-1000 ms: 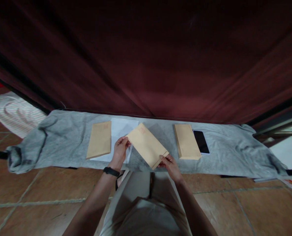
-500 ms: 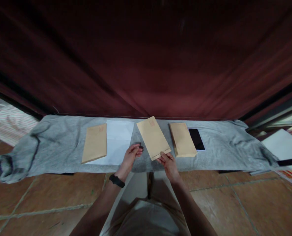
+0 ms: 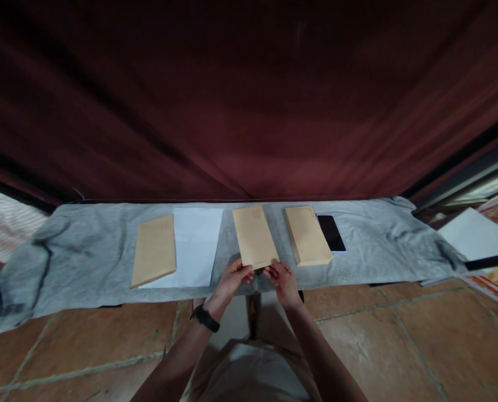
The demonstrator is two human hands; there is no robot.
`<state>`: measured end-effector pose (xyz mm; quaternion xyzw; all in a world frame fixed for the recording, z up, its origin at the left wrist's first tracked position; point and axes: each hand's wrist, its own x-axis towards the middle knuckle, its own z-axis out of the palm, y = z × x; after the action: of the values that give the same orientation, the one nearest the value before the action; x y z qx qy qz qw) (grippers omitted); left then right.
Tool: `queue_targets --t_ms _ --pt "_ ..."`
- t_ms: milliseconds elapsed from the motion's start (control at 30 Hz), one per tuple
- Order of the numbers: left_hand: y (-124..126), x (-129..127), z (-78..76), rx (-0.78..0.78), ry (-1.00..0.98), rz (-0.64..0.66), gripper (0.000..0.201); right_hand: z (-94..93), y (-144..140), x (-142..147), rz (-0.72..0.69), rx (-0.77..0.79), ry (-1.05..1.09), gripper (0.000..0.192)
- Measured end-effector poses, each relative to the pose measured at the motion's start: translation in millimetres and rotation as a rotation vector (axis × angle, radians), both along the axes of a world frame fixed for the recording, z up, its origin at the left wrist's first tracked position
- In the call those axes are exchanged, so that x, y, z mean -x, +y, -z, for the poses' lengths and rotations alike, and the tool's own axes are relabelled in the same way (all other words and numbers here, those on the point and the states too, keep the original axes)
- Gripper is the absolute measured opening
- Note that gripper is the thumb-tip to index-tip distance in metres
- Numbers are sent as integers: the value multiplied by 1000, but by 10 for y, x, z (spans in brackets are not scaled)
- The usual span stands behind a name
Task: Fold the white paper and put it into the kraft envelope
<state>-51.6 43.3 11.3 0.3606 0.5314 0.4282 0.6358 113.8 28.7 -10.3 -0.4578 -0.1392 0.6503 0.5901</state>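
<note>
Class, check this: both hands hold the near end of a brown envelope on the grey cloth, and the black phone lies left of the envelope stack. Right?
Not quite. In the head view the phone lies right of the envelope stack. The rest holds: both hands, left and right, hold the brown envelope on the grey cloth.

Left hand [image 3: 232, 277], right hand [image 3: 281, 277] grip brown envelope [image 3: 254, 237] near edge on grey cloth [image 3: 370, 245]

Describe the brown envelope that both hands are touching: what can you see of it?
The brown envelope is a plain tan paper rectangle with a faint reddish mark near its far end. It lies flat, lengthwise away from the person, on the grey cloth. The left hand and right hand pinch its near edge.
</note>
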Motion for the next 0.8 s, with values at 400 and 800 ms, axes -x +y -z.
queue_targets --t_ms 400,800 --pt "-1 -296 -309 34 -151 -140 60 -225 153 -116 120 -402 -706 34" --pt "38 -184 -163 48 -190 -131 38 86 -116 147 -239 -722 -1421 44"
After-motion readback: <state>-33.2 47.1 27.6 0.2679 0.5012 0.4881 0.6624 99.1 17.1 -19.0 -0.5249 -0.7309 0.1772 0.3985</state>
